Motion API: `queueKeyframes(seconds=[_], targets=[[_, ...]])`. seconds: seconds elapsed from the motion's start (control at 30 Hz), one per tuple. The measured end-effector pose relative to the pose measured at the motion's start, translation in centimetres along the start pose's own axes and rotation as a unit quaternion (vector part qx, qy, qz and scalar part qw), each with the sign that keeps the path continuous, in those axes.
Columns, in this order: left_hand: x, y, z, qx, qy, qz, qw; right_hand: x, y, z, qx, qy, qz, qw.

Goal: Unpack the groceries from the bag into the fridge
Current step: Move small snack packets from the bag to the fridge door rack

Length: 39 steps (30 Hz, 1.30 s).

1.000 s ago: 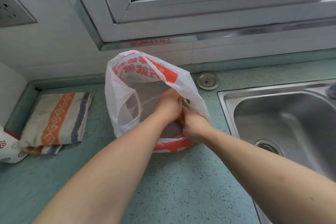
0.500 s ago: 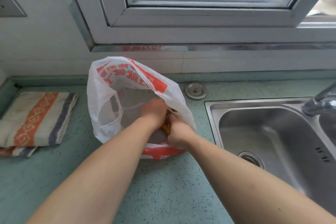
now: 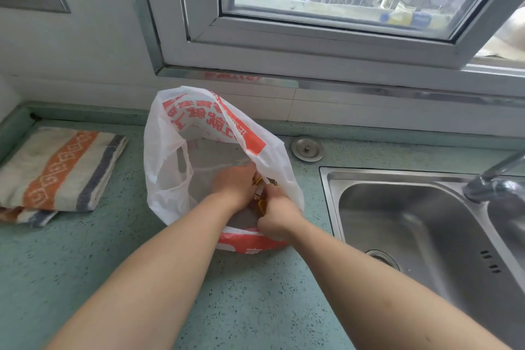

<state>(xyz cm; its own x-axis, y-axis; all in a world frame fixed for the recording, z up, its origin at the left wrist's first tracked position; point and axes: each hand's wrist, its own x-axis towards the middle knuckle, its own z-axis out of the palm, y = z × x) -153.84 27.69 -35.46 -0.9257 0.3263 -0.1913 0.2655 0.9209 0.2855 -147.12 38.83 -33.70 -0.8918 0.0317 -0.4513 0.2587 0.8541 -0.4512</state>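
Gripping orange packet [image 3: 260,202] inside bag [image 3: 170,167], left hand [image 3: 235,186] and right hand [image 3: 277,214] both curled round it; thin plastic may snag, tear.

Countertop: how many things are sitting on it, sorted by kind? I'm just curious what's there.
Plastic bags: 1, white with red print, both hands reaching inside
Folded striped towels: 1
Round metal caps: 1
Total: 3
The bag's contents are mostly hidden, so they are not counted.

One plastic bag [image 3: 199,133], two hands (left hand [image 3: 234,185], right hand [image 3: 277,214]), one folded towel [image 3: 61,167], one sink [image 3: 412,224].
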Motion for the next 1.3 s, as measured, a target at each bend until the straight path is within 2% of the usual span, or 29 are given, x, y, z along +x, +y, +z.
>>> queueKeyframes(seconds=[0.13, 0.23, 0.4, 0.5, 0.7, 0.87, 0.97, 1.13, 1.3], targets=[[-0.7, 0.0, -0.2, -0.025, 0.018, 0.012, 0.999, -0.3, 1.1, -0.9, 0.045, 0.023, 0.019, 0.999], [-1.3, -1.0, -0.4, -0.014, 0.001, 0.04, 0.999, -0.1, 1.3, -1.6, 0.032, 0.034, 0.01, 0.999], [-2.7, -2.5, -0.7, 0.046, -0.029, 0.076, 0.996, 0.3, 1.0, -2.5, 0.123, -0.035, 0.049, 0.991], [-3.0, -2.6, -0.7, 0.048, -0.031, 0.058, 0.997, 0.8, 1.6, -2.7, 0.134, -0.042, 0.057, 0.988], [-3.8, -2.7, -2.3, -0.152, -0.037, -0.033, 0.987, 0.6, 1.3, -2.9, 0.233, -0.043, 0.065, 0.969], [-5.7, -1.6, -5.0, -0.192, 0.013, -0.047, 0.98, -0.6, -0.4, -4.6, 0.28, -0.032, 0.043, 0.958], [-7.3, -1.0, -7.7, -0.195, 0.043, -0.054, 0.978, -1.8, -1.5, -5.8, 0.324, -0.051, 0.028, 0.944], [-8.8, -0.2, -12.8, -0.166, 0.093, -0.04, 0.981, -4.2, -2.5, -9.5, 0.298, -0.042, 0.004, 0.954], [-9.7, 0.7, -15.7, -0.166, 0.081, -0.001, 0.983, -7.4, -2.9, -12.7, 0.246, -0.012, 0.021, 0.969]])
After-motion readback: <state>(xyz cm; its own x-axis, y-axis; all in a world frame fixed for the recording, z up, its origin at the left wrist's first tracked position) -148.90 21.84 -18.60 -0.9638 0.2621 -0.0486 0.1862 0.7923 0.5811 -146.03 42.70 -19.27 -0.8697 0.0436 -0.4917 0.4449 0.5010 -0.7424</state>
